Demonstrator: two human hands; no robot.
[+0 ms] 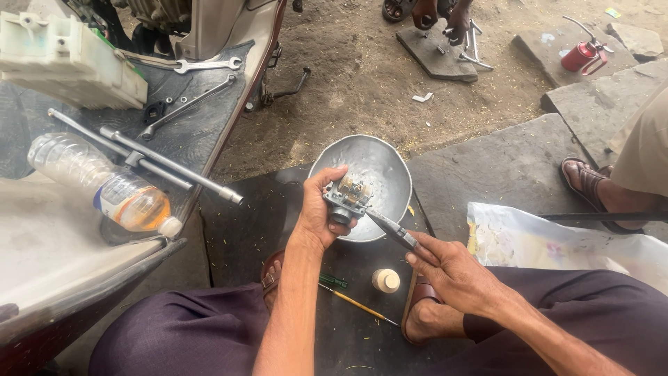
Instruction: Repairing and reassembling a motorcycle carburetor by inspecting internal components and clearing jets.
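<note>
Knees in dark purple trousers [174, 334] frame our view as we sit on the ground. Our left hand [319, 212] has its fingers clamped around a small metal engine part [348, 198], held just over the steel bowl [379, 163]. Our right hand [452, 268] pinches a thin tool [393, 230], its tip touching the part. We judge the work is in the middle: the part is out and open, not yet refitted. Near our sandal stand a small cap [385, 280] and a screwdriver [358, 305]; wrenches [188, 104] lie on the scooter.
</note>
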